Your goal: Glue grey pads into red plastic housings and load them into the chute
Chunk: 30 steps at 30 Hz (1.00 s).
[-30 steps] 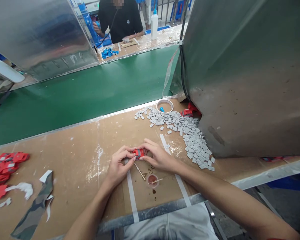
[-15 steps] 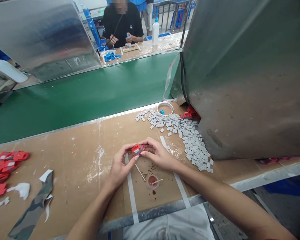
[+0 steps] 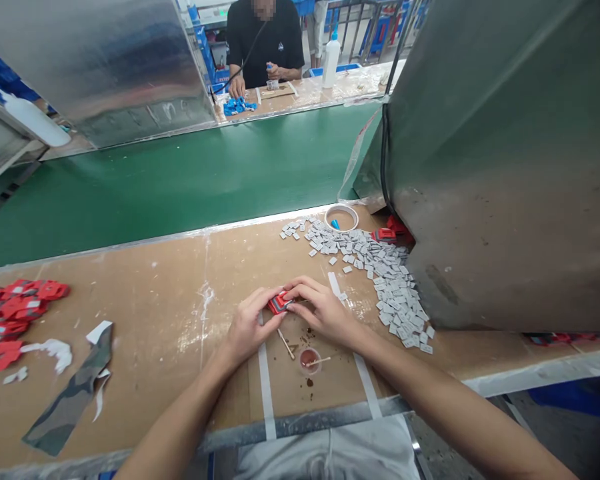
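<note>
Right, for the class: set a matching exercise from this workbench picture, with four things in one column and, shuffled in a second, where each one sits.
Things
1. red part
2. grey chips
3. tape roll
4. small cup

Places
A. near the front edge of the bench, with a stick in it
B. at the far edge, by the green belt
C. pinched between the left hand and the right hand
D. heaped along the foot of the metal housing

Pairs: 1-C, 2-D, 3-B, 4-A

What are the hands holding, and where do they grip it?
The left hand and right hand pinch a small red part with fingertips, one at each end.
</note>
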Motion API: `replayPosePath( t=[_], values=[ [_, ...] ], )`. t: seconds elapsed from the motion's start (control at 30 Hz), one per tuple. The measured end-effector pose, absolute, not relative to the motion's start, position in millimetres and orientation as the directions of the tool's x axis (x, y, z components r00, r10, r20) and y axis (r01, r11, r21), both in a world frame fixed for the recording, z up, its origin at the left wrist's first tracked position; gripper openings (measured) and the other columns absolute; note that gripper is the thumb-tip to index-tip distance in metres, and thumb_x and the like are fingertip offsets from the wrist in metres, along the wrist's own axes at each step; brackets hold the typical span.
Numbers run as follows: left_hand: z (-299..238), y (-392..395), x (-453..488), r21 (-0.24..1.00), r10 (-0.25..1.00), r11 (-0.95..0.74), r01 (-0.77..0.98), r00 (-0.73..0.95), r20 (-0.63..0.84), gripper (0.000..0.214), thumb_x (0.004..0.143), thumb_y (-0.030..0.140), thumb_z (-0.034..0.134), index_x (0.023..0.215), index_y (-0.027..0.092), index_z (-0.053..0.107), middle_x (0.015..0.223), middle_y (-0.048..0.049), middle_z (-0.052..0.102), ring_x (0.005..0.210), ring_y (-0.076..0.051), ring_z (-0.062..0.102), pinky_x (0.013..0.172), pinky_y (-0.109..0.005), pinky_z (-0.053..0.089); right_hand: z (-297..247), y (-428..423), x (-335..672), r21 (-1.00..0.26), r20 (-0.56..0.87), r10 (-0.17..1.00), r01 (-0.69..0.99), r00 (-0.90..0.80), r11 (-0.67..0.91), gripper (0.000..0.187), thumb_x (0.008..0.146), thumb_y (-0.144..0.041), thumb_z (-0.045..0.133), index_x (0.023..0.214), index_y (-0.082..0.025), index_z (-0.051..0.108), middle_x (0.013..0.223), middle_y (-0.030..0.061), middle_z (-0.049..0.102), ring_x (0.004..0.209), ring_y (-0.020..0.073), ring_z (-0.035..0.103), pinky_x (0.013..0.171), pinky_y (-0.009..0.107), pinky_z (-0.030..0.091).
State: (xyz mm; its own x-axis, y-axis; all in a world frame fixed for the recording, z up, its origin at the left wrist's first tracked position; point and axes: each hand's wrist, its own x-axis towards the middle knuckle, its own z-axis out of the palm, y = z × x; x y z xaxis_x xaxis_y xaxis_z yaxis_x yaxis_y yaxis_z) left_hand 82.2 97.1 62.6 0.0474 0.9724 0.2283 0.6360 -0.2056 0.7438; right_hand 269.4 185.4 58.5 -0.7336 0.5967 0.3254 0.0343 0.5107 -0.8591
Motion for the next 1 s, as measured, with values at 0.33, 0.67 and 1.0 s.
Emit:
replayPosePath(
  t=[0.33,0.67,1.0],
  values=[
    [65,91,91,0.684,0.962,-0.254,0.684,0.103,0.253,0.032,0.093,0.017,0.055,0.125,0.016,0.060,0.100,-0.0087,0.062,0.092,-0.018,0.062,0.083,-0.030,0.054,52,177,267,-0.845,0.283,0.618,0.115,-0.733,0.523,0.020,0.096,-0.013,0.049,0.077,-0.019,0.048,0.082,0.0021,0.048,0.074,0.0155,0.050,0.067,0.026,0.041],
    [66,96,87,0.699,0.963,-0.234,0.676,0.064,0.261,0.032,0.086,0.016,0.064,0.117,0.017,0.061,0.098,-0.0056,0.065,0.088,-0.018,0.064,0.080,-0.028,0.053,59,178,268,-0.874,0.244,0.596,0.093,-0.765,0.477,0.008,0.097,-0.015,0.052,0.093,-0.019,0.057,0.095,0.0052,0.058,0.087,0.0175,0.057,0.078,0.030,0.045],
    [66,91,86,0.671,0.969,-0.238,0.702,0.130,0.209,0.034,0.089,0.017,0.061,0.123,0.018,0.061,0.101,-0.0066,0.063,0.092,-0.018,0.064,0.084,-0.029,0.054,50,174,266,-0.842,0.216,0.570,0.144,-0.793,0.519,0.014,0.097,-0.015,0.047,0.085,-0.020,0.048,0.090,0.0033,0.051,0.080,0.0170,0.052,0.072,0.029,0.041]
  ],
)
